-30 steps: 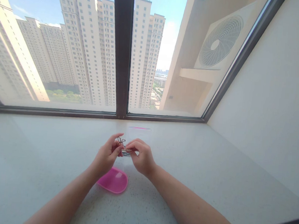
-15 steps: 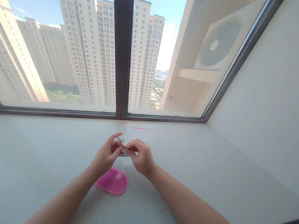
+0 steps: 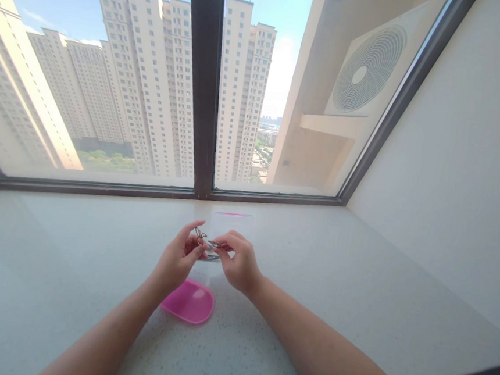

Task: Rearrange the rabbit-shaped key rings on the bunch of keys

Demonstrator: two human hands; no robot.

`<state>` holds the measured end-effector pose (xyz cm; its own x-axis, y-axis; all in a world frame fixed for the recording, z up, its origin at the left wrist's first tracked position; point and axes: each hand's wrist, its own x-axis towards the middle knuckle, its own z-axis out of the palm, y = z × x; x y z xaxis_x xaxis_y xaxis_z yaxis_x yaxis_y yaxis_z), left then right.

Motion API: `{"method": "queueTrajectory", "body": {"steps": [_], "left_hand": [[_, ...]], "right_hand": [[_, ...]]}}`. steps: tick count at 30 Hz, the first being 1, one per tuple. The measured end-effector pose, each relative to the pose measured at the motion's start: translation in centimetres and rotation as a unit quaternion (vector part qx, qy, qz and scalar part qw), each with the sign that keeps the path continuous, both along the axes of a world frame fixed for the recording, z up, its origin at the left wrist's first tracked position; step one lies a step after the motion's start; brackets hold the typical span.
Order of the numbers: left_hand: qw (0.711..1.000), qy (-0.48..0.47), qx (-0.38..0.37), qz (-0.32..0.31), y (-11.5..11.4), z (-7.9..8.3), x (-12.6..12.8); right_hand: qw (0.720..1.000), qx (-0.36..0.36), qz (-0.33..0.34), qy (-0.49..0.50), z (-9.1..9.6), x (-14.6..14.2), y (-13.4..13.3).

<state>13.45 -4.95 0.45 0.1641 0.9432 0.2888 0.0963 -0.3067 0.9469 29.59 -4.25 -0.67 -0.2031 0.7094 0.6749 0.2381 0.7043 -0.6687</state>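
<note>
Left hand point(image 3: 177, 261) and right hand point(image 3: 240, 263), each grip clamped on the wire piece point(image 3: 205, 241). Long axis runs left-right, loops at the left.

1. a pale, speckled stone window sill point(image 3: 355, 290) spreads under and all around the left hand point(image 3: 177, 263) and right hand point(image 3: 239, 265).
2. beyond both hands a wide window point(image 3: 109, 93) runs along the sill's far edge, its dark frame post point(image 3: 202, 84) straight ahead of them.
3. through the glass stand tall cream tower blocks point(image 3: 146, 67) under a blue sky, in bright daylight.
4. ahead and right of the right hand, a fan unit point(image 3: 365, 69) sits on a ledge outside.
5. a plain white wall point(image 3: 465, 171) rises well to the right of the right hand.
</note>
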Motion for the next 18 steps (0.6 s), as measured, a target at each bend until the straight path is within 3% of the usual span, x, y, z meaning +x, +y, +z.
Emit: {"method": "queueTrajectory", "body": {"steps": [18], "left_hand": [[0.999,0.026,0.014,0.038,0.16,0.31,-0.23]], "right_hand": [[1.0,-0.007,-0.005,-0.014,-0.19,0.04,0.05]]}}
